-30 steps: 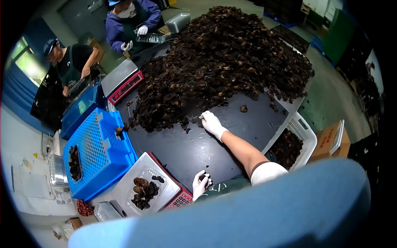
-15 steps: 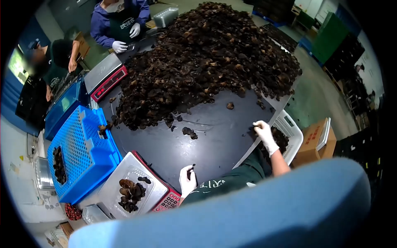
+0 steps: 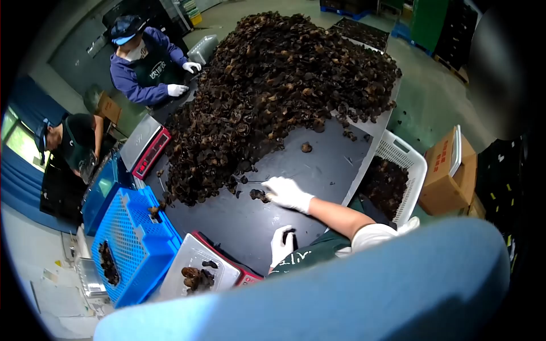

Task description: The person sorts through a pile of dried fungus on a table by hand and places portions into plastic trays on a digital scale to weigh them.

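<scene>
My right hand [image 3: 289,194], in a white glove, reaches over the dark table [image 3: 318,170]. Its fingertips are stretched out and apart beside a small clump of wood ear mushrooms [image 3: 257,195]; I cannot tell whether they touch it. Low at the table's near edge, my left hand [image 3: 281,245], also gloved, is closed around a dark piece of wood ear mushroom [image 3: 292,232]. A large heap of wood ear mushrooms [image 3: 278,79] covers the far part of the table. On the near scale [image 3: 227,271] sits a clear tray with several mushrooms [image 3: 196,278].
A white basket [image 3: 418,182] with dark pieces stands at the right, beside a cardboard box [image 3: 449,170]. Blue crates [image 3: 133,238] and a second red scale [image 3: 153,150] line the left side. Two people [image 3: 151,65] work beyond; one wears white gloves.
My right hand has swung left from above the white basket to the small clump on the table. The left hand stays low near the edge. The whole view has shifted.
</scene>
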A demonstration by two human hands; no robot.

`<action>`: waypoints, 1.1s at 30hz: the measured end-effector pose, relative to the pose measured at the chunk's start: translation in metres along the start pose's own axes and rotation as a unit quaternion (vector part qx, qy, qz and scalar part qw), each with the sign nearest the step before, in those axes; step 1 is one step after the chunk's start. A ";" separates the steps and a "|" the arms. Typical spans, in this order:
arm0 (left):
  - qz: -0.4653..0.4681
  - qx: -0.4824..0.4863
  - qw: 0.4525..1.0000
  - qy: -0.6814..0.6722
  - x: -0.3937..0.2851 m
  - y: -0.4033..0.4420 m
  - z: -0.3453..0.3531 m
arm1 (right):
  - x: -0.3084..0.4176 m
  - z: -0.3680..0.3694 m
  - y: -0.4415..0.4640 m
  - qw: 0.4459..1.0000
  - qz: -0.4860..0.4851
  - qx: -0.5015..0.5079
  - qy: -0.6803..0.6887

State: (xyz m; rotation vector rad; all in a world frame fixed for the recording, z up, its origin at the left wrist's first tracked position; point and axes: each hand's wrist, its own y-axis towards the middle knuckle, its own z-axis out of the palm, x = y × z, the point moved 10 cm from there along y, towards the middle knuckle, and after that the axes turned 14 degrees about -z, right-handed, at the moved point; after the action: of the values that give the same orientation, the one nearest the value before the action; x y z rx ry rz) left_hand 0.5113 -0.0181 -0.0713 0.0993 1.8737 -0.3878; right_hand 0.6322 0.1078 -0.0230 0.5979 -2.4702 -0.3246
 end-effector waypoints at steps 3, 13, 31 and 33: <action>-0.044 -0.083 0.994 -0.060 0.007 0.013 -0.042 | 0.036 0.044 0.026 0.991 -0.065 -0.031 -0.115; 0.092 -0.270 0.958 0.010 -0.055 0.081 -0.111 | -0.037 0.006 0.013 0.989 0.040 -0.072 0.122; 0.080 -0.289 0.890 0.344 -0.012 0.189 -0.119 | -0.187 -0.069 -0.032 0.966 0.196 -0.140 -0.091; 0.096 -0.324 0.926 0.167 -0.012 0.172 -0.125 | -0.197 -0.073 -0.038 0.956 0.228 -0.177 -0.056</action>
State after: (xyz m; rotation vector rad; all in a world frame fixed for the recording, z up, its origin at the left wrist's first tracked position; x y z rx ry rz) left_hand 0.4468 0.1843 -0.0618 -0.1050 2.2134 0.4196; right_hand 0.8326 0.1624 -0.0709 -0.1447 -2.4786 -0.6062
